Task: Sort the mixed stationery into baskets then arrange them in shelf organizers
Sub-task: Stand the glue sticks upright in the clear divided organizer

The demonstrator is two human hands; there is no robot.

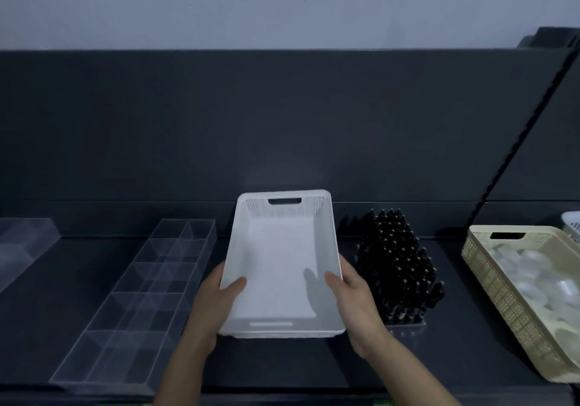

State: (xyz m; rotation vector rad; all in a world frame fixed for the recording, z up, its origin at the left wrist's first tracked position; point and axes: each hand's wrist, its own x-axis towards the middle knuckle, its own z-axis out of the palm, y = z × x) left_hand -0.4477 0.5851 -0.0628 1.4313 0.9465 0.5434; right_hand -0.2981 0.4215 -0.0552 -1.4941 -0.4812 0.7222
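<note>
Left hand (216, 292) and right hand (354, 292) clamp the empty white basket (279, 264), which, swung rightward, could topple the upright black pieces (398, 264) beside it.

- Three baskets: white basket (326, 239); beige basket (489, 280) to its right; pale basket (571, 222) farther right, mostly cut off.
- Two clear organizers left of the white basket: nearer organizer (135, 305), farther organizer (22, 248).
- Black upright items (398, 267) just right of it: too many to count.
- Two hands holding it: left hand (216, 299), right hand (351, 295).

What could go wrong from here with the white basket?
1. The white basket, gripped by the left hand and right hand, is close beside the upright black items; swinging right could topple them.
2. The clear organizer on its left is hard to see in dim light; the basket might bump it.
</note>
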